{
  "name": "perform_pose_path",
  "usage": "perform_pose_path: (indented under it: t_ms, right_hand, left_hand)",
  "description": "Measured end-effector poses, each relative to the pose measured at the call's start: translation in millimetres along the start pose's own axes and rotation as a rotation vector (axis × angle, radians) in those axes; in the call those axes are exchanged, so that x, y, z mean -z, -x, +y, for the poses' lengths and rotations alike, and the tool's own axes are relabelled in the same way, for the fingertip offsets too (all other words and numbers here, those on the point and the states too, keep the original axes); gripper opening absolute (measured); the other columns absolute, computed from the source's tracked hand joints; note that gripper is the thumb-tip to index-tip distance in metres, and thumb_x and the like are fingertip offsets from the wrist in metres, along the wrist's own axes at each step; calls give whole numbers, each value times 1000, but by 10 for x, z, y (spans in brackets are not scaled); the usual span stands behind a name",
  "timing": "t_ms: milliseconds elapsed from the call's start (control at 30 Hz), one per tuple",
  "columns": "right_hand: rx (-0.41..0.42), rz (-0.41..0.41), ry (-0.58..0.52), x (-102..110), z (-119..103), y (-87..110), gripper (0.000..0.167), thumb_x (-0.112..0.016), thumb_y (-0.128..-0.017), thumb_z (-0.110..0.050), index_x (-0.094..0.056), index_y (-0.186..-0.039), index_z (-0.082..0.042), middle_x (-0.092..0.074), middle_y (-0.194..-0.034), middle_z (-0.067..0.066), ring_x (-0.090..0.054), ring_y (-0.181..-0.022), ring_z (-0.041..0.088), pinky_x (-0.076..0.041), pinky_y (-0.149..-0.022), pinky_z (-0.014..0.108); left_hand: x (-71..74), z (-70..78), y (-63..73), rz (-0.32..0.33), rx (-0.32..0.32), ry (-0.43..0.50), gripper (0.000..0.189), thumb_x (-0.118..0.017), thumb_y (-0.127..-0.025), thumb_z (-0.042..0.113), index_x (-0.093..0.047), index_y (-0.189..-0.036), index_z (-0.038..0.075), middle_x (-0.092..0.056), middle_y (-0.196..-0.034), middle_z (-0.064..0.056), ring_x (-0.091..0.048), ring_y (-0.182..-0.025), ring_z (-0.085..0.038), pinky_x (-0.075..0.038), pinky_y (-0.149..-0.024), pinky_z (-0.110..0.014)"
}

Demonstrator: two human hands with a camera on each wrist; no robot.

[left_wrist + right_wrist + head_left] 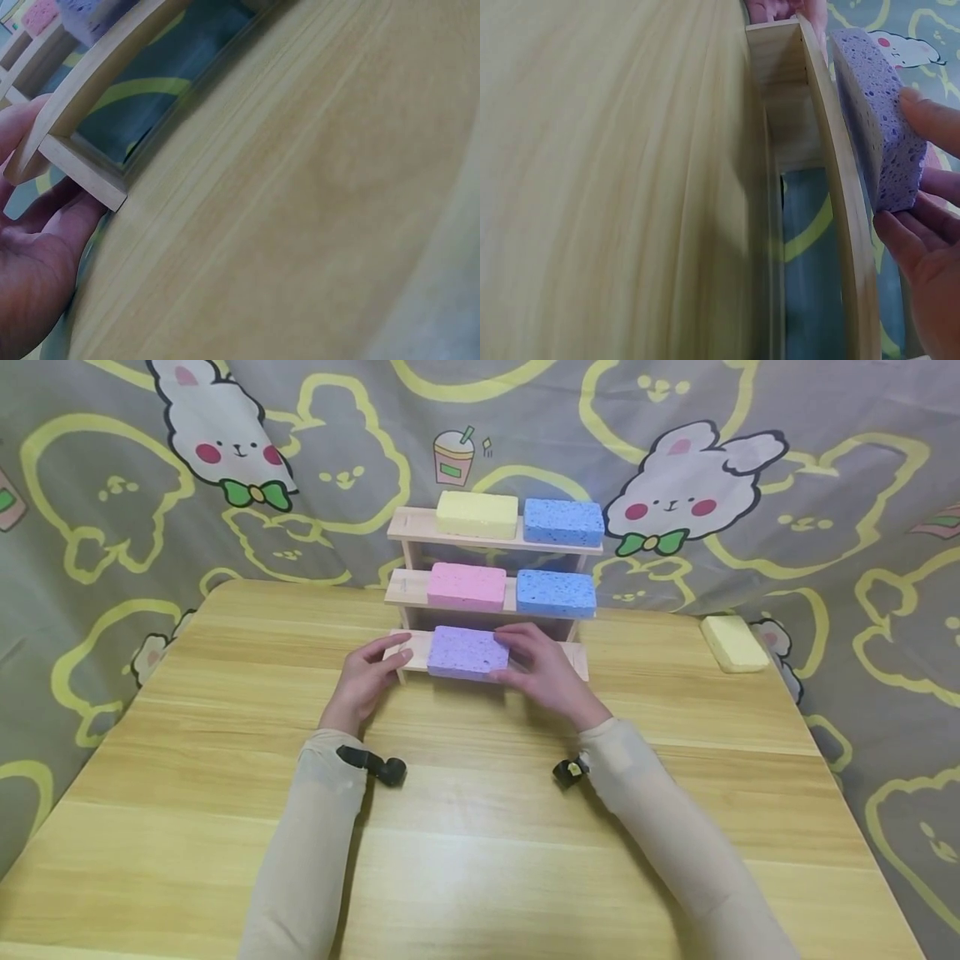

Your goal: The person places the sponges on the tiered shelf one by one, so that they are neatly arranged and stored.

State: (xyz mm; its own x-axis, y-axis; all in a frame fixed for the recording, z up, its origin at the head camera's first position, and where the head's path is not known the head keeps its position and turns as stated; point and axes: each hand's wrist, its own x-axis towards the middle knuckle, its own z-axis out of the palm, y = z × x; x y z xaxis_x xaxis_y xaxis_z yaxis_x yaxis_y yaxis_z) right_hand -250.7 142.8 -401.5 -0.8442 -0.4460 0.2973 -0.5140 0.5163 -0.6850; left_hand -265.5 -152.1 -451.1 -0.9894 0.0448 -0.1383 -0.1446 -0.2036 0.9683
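A purple sponge (pixel 467 652) is at the lowest board of a three-tier wooden rack (pixel 411 662). My right hand (pixel 542 664) pinches its right end; in the right wrist view the thumb is on one side of the sponge (pixel 889 127) and the fingertips reach its lower corner. At the left end of that lowest board is my left hand (pixel 366 681), gripping the board's end. In the left wrist view, fingers wrap round the board's tip beside the rack's short leg (pixel 84 171).
On the middle board sit a pink sponge (pixel 467 587) and a blue sponge (pixel 556 592). The top board carries a yellow sponge (pixel 477 514) and another blue sponge (pixel 562 522). A pale yellow sponge (pixel 733 643) lies near the table's right edge. Behind hangs a patterned grey curtain (pixel 517 410).
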Motion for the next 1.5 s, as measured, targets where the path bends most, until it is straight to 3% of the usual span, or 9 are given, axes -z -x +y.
perform_pose_path:
  t_ms: [367,733,1067,1500]
  right_hand:
    - [-37,-7,-2,-101,-22,-105,62,-81,-83,-29,-58,-134,-1,-51,-137,6,-45,-129,21,-31,-112,30]
    - [-83,-32,21,-75,-14,-98,76,-81,-81,-36,-50,-142,-4,-44,-147,6,-36,-136,22,-23,-116,34]
    - [-28,7,18,77,88,86,62,-76,-88,-33,-54,-138,-4,-48,-142,5,-41,-133,21,-28,-114,36]
    - [-49,35,-33,294,160,278,47,-74,-90,-20,-59,-129,2,-52,-136,7,-48,-125,24,-41,-107,35]
  left_hand:
    - [-11,15,-4,13,9,10,41,-69,-92,4,-60,-131,-2,-33,-156,-6,-49,-123,-22,-49,-97,-29]
    - [-25,28,6,23,20,27,42,-69,-91,3,-58,-132,-3,-34,-155,-6,-50,-120,-22,-50,-96,-28]
    - [-24,56,6,16,43,20,43,-68,-92,2,-58,-133,-2,-39,-152,-7,-53,-118,-22,-48,-98,-30]
    - [-1,47,-2,9,42,28,42,-69,-92,4,-59,-132,-1,-41,-150,-7,-55,-113,-20,-51,-93,-28]
